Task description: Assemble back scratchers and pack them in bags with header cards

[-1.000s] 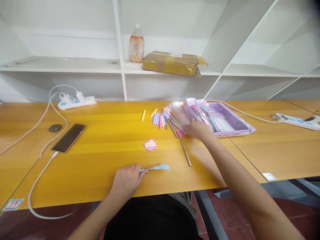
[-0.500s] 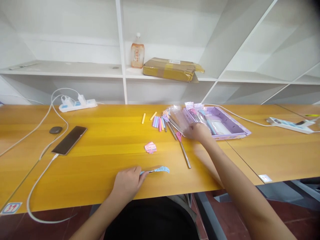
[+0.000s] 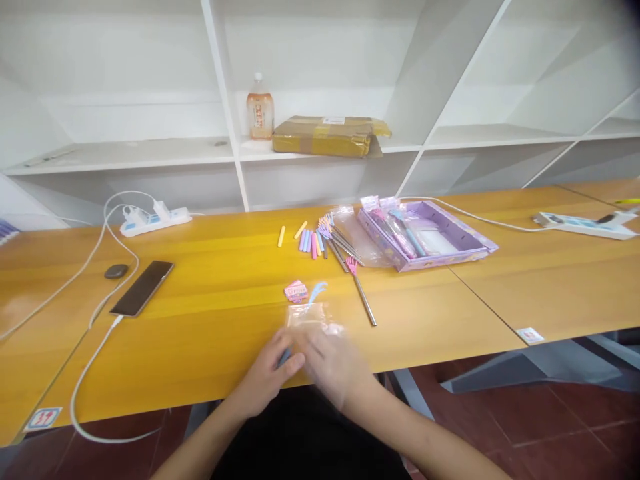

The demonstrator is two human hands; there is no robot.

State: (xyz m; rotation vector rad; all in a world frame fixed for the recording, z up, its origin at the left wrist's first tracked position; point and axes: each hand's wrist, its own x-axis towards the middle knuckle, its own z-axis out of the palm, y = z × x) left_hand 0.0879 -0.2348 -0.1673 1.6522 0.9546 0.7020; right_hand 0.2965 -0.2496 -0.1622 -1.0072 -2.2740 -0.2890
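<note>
My left hand (image 3: 267, 377) is closed around the handle of a blue back scratcher (image 3: 317, 291), whose claw head points away from me. At its right, my right hand (image 3: 333, 363), smeared by motion, grips a clear plastic bag (image 3: 306, 315). The bag lies over or around the scratcher's shaft; which of the two I cannot tell. Just beyond the bag is a small stack of pink printed cards (image 3: 295, 291). A pink back scratcher (image 3: 362, 293) with a metal shaft rests to the right.
Farther back lie several coloured handles (image 3: 311, 243), more back scratchers (image 3: 343, 243) and clear bags (image 3: 367, 247). A purple box (image 3: 445, 261) holds bagged scratchers. At left are a phone (image 3: 143, 289), its cable and a power strip (image 3: 157, 222). Shelves behind hold a bottle (image 3: 260, 113) and a carton (image 3: 325, 137).
My right hand has come back from beside the purple box to my left hand, bringing a clear bag. The blue back scratcher now points more away from me. The view has shifted slightly.
</note>
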